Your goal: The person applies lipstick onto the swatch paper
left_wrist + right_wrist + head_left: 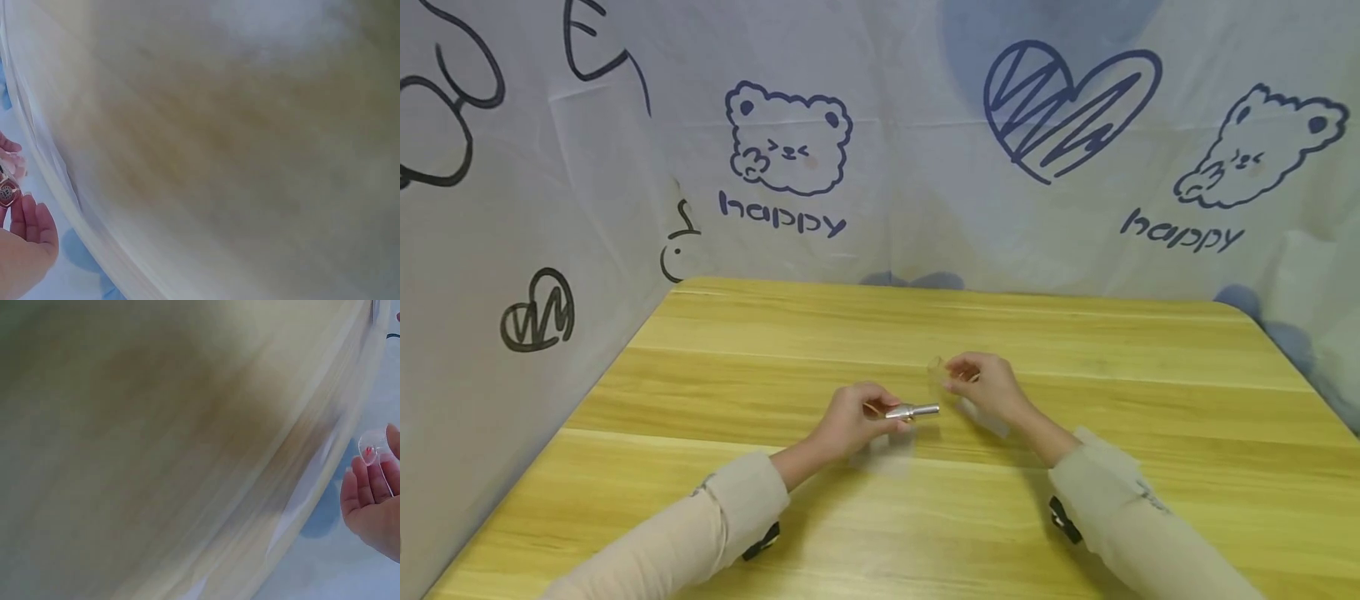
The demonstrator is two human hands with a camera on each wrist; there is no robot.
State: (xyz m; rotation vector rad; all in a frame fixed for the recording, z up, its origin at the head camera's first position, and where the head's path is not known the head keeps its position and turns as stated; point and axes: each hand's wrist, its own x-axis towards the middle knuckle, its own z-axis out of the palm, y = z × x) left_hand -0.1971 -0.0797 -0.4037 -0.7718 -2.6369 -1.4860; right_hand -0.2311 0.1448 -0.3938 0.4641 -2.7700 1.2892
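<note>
In the head view, my left hand (850,421) pinches a small silver metal piece (917,410) with a narrow round stem pointing right. Its other end, in the left wrist view, shows a reddish diamond-shaped face (8,192) with a round emblem. My right hand (992,387) holds a clear see-through cap (935,365) between thumb and fingers, slightly above and right of the metal piece. The two pieces are apart, over the middle of the table. In the right wrist view, the clear cap (367,445) shows a small red spot; its full shape is hard to make out.
A yellow wood-grain table (760,333) lies under both hands. White cloth (910,167) with drawn bears and hearts hangs behind it and on the left. Pale patches (883,454) lie on the tabletop below the hands; whether reflections or thin sheets, I cannot tell.
</note>
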